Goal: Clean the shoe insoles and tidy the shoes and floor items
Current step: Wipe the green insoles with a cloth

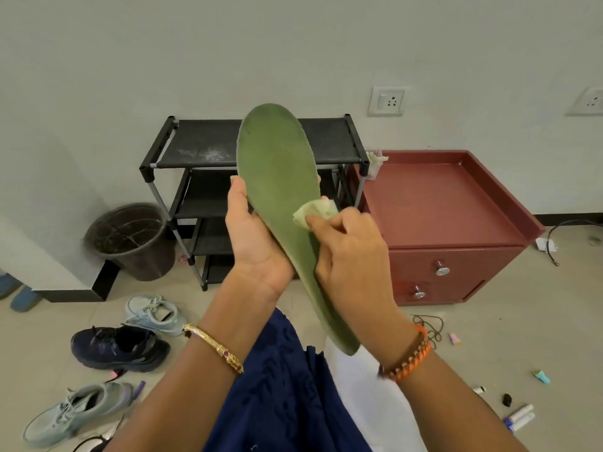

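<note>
Before black rack [208, 151], left hand [257, 236] grips insole [277, 177]; right hand [352, 252] presses cloth [313, 212].

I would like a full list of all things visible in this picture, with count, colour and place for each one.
insole: 1, green, held up at centre
cloth: 1, pale, pressed on the insole
shoe rack: 1, black, against the wall
cabinet: 1, dark red, right of the rack
bucket: 1, brown, left of the rack
shoes: 3, one navy, two pale grey-green, floor at left
cords: dark, floor at right
small tubes and caps: several, mixed colours, floor at lower right
wall sockets: 2, white, wall at right
left hand: holds the insole
right hand: pinches the cloth
</note>
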